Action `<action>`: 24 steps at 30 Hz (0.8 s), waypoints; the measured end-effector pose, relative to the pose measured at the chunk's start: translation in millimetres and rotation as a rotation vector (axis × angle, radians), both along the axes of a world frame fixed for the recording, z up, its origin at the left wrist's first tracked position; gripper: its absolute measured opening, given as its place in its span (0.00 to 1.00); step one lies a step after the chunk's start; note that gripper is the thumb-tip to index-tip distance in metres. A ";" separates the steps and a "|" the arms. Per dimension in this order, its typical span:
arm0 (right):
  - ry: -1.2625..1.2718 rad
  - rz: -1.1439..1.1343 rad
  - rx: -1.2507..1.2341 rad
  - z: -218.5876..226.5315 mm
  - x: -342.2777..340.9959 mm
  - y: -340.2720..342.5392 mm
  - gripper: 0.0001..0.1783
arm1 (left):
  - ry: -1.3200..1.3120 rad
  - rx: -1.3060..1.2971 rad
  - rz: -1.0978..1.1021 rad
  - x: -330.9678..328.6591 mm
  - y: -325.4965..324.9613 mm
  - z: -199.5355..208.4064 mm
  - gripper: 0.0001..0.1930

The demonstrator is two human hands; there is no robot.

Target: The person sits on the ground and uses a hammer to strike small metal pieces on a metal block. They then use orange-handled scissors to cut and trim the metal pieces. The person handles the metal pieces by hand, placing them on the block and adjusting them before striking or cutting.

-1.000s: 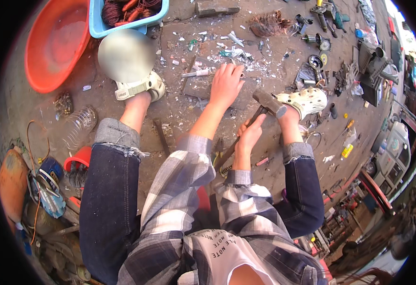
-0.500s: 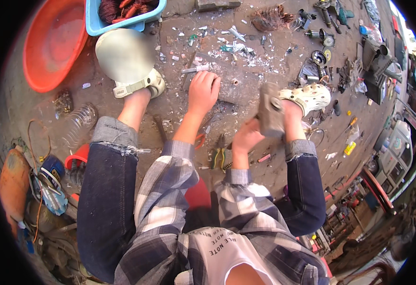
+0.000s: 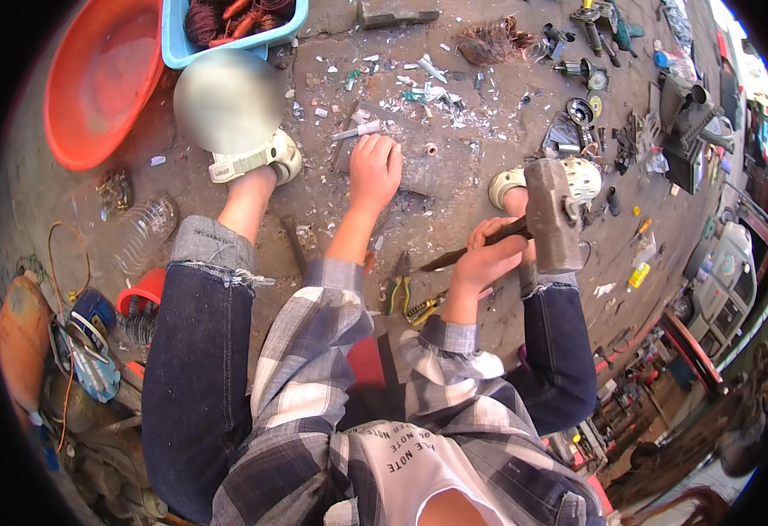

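Right hand (image 3: 487, 259): fingers closed round the dark, slender handle of a heavy hammer with a blocky grey-brown metal head (image 3: 553, 215); handle slants up toward the right, head raised above the ground and overlapping the right foot's cream perforated clog (image 3: 585, 180) in the view. Left hand (image 3: 375, 171): back of hand uppermost, fingers side by side and bent downward over a flat grey slab (image 3: 419, 173); fingertip undersides hidden, so cannot tell whether they pinch or press anything. Just beyond those fingertips, a short pale cylindrical piece with a thin metallic end (image 3: 356, 131) lies over the slab's far left part; contact with the fingers cannot be determined. To the right of the left hand, a small tan hollow ring-like piece (image 3: 431, 150), apart from both hands. Between the forearms, on the brown ground: pliers with yellow-and-green handles (image 3: 397, 287), and a yellow-and-black tool (image 3: 423, 309) near the right wrist. Left of the left forearm, a dark narrow bar (image 3: 294, 244). Beyond the slab, white and green scraps (image 3: 441, 98) are scattered; farther off, a loose bundle of copper-coloured wire (image 3: 499, 42). Upper left: a wide round orange-red plastic basin (image 3: 103, 88) beside a light-blue rectangular plastic tub (image 3: 226, 55) containing dark-red wire coils (image 3: 204, 22).
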State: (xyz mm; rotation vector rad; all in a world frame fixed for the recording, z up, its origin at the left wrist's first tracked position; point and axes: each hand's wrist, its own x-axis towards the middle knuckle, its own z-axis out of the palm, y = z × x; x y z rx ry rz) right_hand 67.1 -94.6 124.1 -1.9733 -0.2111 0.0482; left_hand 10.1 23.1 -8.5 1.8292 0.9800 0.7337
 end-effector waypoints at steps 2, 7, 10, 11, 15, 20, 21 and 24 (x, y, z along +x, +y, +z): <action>-0.513 -0.039 -0.513 -44.0 -0.5 -4.2 0.27 | 0.014 0.002 0.015 -1.0 -0.1 0.2 0.05; 0.316 -0.002 -0.709 -75.9 -0.1 -9.6 0.32 | 0.035 0.015 -0.036 3.1 2.1 -0.6 0.05; 0.338 -0.070 -0.479 -74.6 3.6 -26.0 0.32 | 0.036 0.030 -0.048 1.3 5.1 -1.9 0.05; 0.363 -0.112 -0.322 -63.3 0.6 -22.7 0.32 | 0.044 0.034 -0.044 -0.2 3.6 -2.3 0.05; 0.231 -0.097 -0.024 -14.1 -11.5 10.5 0.30 | 0.046 0.018 -0.006 -7.8 2.3 -3.5 0.05; -0.059 0.041 -0.373 -71.3 -22.4 2.4 0.28 | 0.046 0.012 -0.046 1.6 0.6 2.4 0.05; 0.112 0.065 -0.505 -72.8 -25.6 3.7 0.29 | 0.068 0.020 -0.032 -4.4 -0.6 0.0 0.05; 0.509 -0.001 -0.534 -63.2 -19.4 5.4 0.33 | 0.048 0.039 -0.010 2.1 7.2 -4.3 0.05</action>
